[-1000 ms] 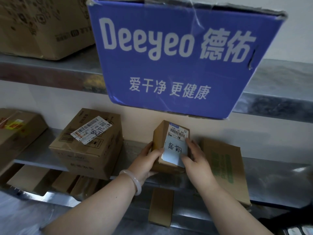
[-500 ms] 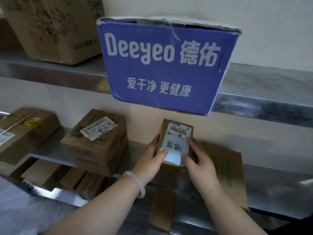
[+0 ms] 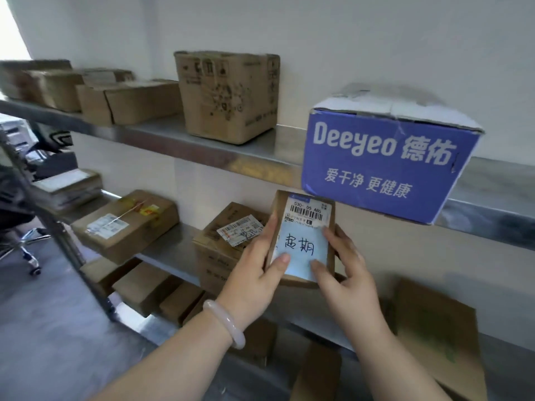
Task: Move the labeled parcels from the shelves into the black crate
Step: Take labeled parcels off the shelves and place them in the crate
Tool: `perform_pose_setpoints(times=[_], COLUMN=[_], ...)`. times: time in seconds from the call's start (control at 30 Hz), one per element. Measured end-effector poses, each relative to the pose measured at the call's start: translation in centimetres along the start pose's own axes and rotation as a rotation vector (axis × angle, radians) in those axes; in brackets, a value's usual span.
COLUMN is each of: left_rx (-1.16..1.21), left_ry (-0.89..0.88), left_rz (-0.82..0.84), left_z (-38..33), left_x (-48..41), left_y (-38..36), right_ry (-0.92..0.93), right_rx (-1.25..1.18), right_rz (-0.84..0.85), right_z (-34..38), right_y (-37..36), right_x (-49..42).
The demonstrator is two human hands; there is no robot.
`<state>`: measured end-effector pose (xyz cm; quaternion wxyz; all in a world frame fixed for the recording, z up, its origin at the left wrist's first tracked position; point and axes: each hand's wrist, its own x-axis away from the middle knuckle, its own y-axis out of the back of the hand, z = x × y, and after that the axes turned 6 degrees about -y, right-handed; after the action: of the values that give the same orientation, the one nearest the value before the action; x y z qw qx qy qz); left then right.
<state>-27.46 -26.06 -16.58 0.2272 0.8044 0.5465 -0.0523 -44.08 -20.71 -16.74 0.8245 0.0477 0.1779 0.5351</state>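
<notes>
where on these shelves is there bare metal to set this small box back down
Top shelf: a bare strip between the tall brown box and the blue Deeyeo box. Middle shelf: bare metal between the taped parcel and the barcode-labelled box. Bottom shelf is crowded with small cartons.

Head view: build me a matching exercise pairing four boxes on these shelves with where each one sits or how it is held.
Things:
1. Small brown cardboard parcel with handwritten blue label
2. Blue printed Deeyeo carton
3. Tall brown cardboard box with black printed symbols
4. Flat brown cardboard parcel with yellow-red tape

Places:
A. Top shelf, overhanging its front edge
B. Middle shelf, left part
C. Held in both hands
D. Top shelf, left of the blue carton

Pairs: 1-C, 2-A, 3-D, 4-B
</notes>
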Motion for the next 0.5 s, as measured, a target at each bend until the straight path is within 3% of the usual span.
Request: perform_pose_setpoints(times=[0.17, 0.33, 0.5], left_rx=[0.024, 0.011, -0.167], left_ry=[0.007, 0.084, 0.139], left_rz=[-0.137, -0.393, -0.664], left_z=[0.4, 0.7, 0.9], left_x=[4.9, 11.6, 20.7], left_y=[7.2, 16.6, 25.8], right_ry=[0.104, 0.148, 0.266], right_rx=[-0.02, -0.065, -0.093], right_rz=[0.088, 0.333, 0.561], right_z=[3.6, 8.6, 13.2], right_y=[-6.9, -16.0, -26.2], right_x=[2.1, 5.7, 10.5])
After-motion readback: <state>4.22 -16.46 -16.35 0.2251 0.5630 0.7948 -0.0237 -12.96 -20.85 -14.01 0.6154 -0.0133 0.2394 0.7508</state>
